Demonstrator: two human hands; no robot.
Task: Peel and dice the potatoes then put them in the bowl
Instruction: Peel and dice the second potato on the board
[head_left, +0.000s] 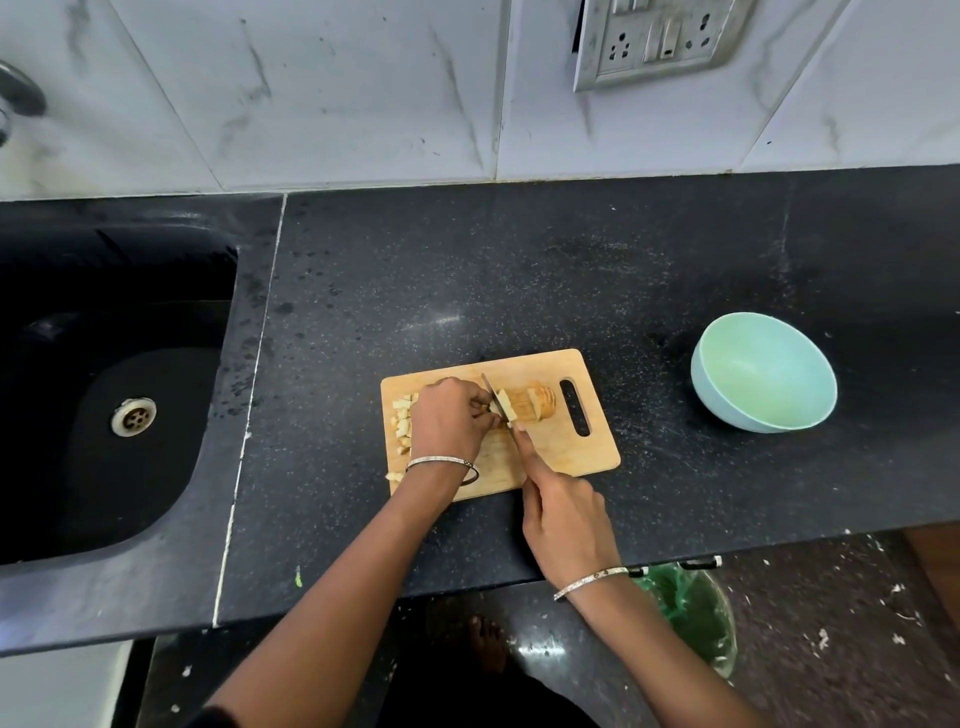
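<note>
While the left hand (449, 415) curls its fingers (475, 404) on the potato (535, 405) on the board (571, 449), the right hand (563, 519) grips the knife (492, 392). The blade is right beside those fingers, so a slip could cut them.

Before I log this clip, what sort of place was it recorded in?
Most likely a home kitchen: a dark stone counter with a built-in sink, a tiled wall carrying a socket panel, and a potato being cut with a knife on a wooden chopping board.
</note>
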